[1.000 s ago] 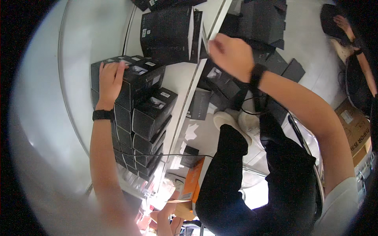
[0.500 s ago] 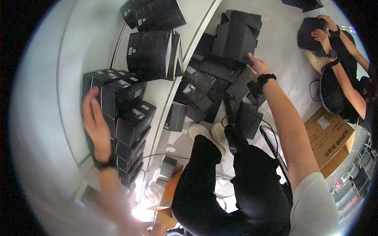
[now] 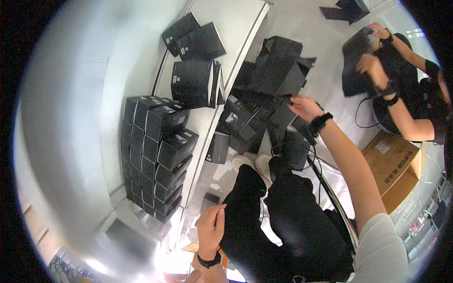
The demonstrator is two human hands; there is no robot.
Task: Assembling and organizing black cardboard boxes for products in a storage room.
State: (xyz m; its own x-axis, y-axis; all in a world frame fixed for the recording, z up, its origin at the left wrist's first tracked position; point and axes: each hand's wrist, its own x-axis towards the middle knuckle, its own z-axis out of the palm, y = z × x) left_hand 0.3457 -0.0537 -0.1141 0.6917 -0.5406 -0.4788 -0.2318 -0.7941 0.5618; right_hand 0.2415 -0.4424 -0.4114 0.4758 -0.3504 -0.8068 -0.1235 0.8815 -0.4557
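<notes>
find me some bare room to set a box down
The white shelf is bare between the flat black packs and its front edge; so is the floor between the black cardboard pile and another person's hands. Crowded: the shelf under the stacked boxes, and the floor ahead of the shoes, near the right hand.

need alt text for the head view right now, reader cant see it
A person's right hand is at a pile of black cartons on the floor, while their left hand is by their left leg. Small black boxes stand stacked on a white ledge at left; at right, a co-worker handles another black carton near a brown box.
</notes>
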